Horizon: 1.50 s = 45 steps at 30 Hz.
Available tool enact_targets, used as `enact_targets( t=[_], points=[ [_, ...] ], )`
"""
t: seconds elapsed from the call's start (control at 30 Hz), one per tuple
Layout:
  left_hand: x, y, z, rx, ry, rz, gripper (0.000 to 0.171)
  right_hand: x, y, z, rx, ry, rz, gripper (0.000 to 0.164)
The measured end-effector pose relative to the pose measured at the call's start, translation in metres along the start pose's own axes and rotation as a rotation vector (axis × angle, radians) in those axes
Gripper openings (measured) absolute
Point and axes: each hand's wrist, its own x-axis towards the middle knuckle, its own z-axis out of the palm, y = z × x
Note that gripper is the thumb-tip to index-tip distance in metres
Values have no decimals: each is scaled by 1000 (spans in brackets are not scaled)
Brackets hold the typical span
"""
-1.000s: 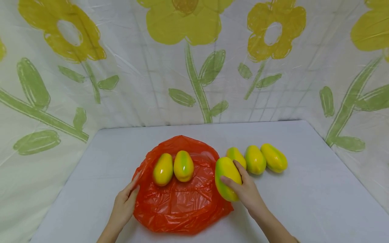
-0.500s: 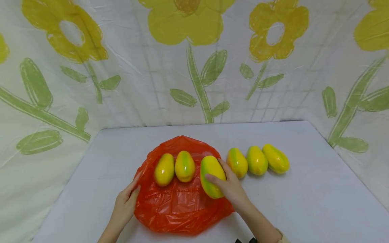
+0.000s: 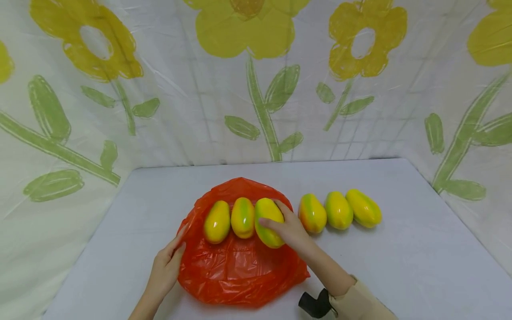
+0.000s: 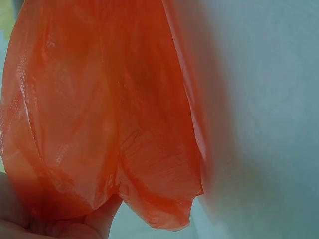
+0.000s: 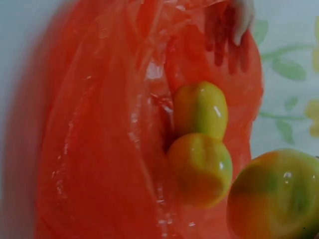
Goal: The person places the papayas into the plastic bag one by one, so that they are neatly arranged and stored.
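A red plastic bag (image 3: 244,284) lies spread with its mouth wide on the table. My left hand (image 3: 165,269) pinches its left rim; in the right wrist view the fingers show through the thin plastic. Two yellow-green papayas, one left (image 3: 217,222) and one right (image 3: 242,218), lie side by side inside. My right hand (image 3: 290,229) grips another papaya (image 3: 269,224) over the bag's right part, close beside the second one. Whether it touches the bag is hidden. In the left wrist view, the bag (image 4: 144,124) hangs from my fingers.
Right of the bag stand three more papayas in a row: one near the rim (image 3: 313,214), one in the middle (image 3: 338,211) and one farthest right (image 3: 364,209). A black object (image 3: 316,304) shows by the right sleeve. Behind the white table (image 3: 400,266) hangs a flowered curtain (image 3: 184,102).
My right hand has carried its papaya leftward from beside the bag to over it, up against the two inside. My left hand keeps its hold on the rim.
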Motion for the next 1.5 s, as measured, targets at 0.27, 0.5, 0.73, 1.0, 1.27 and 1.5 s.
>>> enact_targets(
  t=[0.27, 0.5, 0.73, 1.0, 1.27, 1.5],
  points=[
    [0, 0, -1, -15, 7, 24, 40, 17, 1, 3, -91, -6, 4, 79],
    [-1, 2, 0, -22, 13, 40, 40, 27, 5, 4, -96, 3, 20, 81],
    [-2, 2, -1, -41, -13, 1, 42, 38, 11, 8, -137, 29, -2, 81],
    [-3, 2, -1, -31, 13, 9, 41, 47, 20, 9, -205, 53, -14, 80],
    [-2, 3, -1, -22, 2, 41, 41, 52, 26, 9, -231, 53, -13, 79],
    [-2, 4, -2, -34, -15, 19, 42, 57, 26, 12, -241, 45, -37, 76]
  ],
)
